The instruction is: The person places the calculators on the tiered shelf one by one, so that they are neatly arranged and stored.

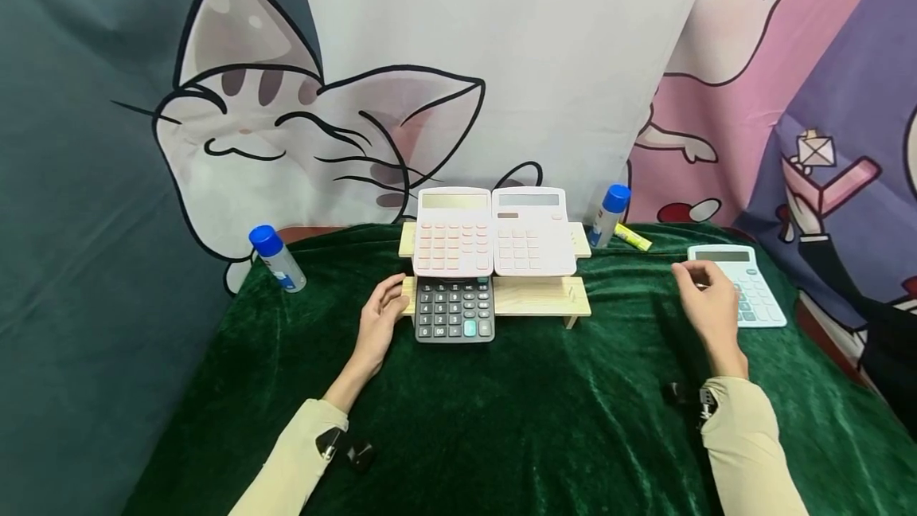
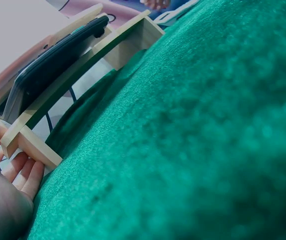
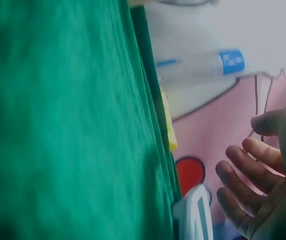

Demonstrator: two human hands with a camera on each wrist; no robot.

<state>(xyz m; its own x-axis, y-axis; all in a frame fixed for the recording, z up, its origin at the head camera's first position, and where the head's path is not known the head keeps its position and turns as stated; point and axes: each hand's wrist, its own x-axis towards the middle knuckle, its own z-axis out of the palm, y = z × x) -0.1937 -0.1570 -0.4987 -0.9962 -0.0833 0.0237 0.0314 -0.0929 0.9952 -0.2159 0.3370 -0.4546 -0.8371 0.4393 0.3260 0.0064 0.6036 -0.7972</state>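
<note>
The left hand (image 1: 376, 323) gripped the wooden stand (image 1: 533, 299); a tug could slide the black calculator (image 1: 454, 310) off its step. The right hand (image 1: 711, 305) (fingers loosely bent, empty) was near the light-blue calculator (image 1: 762, 298).

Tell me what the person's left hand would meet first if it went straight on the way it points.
The pale wooden stepped stand: the left hand appears to touch its left end. Beyond that, the black rectangular calculator probably comes next, though depth is hard to judge.
</note>
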